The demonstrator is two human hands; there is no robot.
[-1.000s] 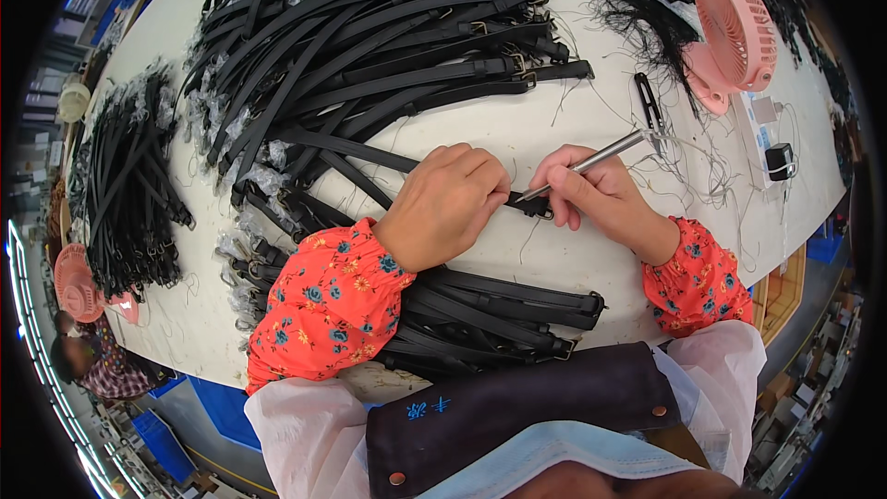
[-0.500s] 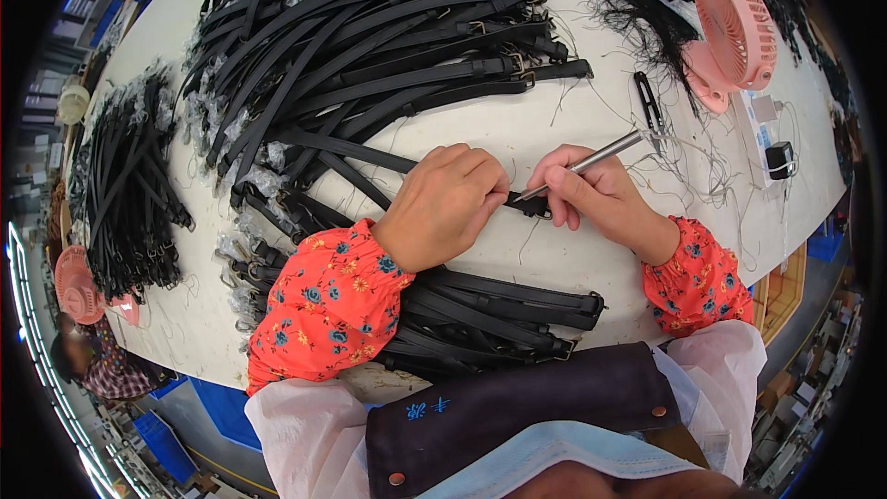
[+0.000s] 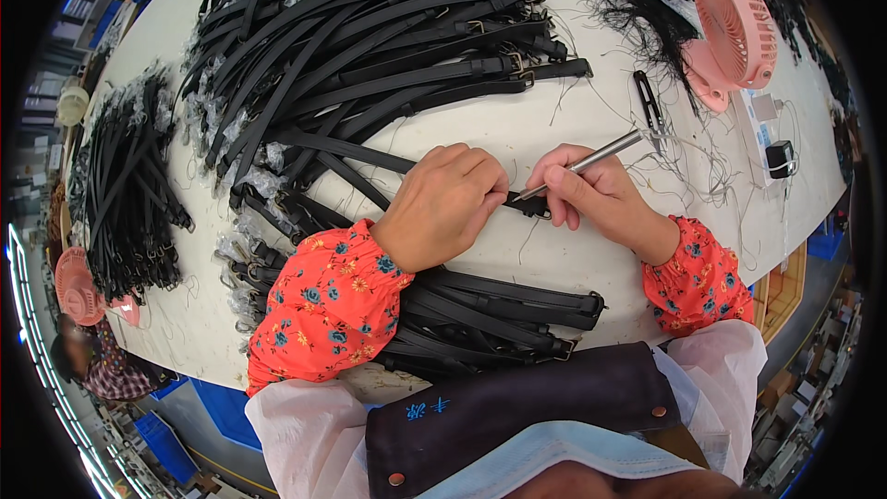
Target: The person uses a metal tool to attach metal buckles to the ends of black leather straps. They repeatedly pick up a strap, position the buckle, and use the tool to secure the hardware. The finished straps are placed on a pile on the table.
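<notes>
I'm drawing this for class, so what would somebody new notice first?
Probably the heap of buckled, leather-looking black straps on the far side of the white table. Next, the red flowered sleeves near the middle; between them the right hand holds a slim silver metal tool. A round pink fan stands at upper right.

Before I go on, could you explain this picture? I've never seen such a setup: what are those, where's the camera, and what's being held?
No machine here: these are a person's two bare hands, seen from a head-worn camera looking down. Its fisheye lens bends straight edges near the rim. The left hand pinches a black strap near its end; the right hand holds a slim metal tool, tip at that strap. On the white table lie heaps of black straps, loose threads and, at right, a pink fan.
</notes>
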